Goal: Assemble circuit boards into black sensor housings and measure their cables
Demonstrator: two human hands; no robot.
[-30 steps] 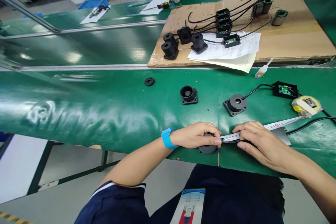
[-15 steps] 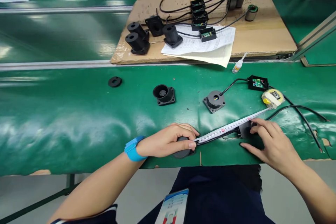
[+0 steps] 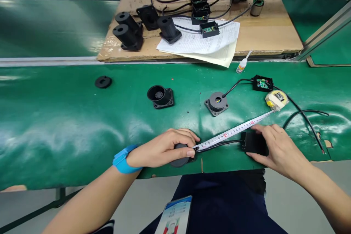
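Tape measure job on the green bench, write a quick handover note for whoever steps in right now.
Left hand: pins the tape measure's tip against the round black part at the bench's near edge.
Right hand: rests on the small black box, which a cable joins to the round part.
The tape blade is stretched alongside that cable, from the round part past the box to the tape case.
Done: tape laid out and held.
Left: judging by this, reading the length at the box.
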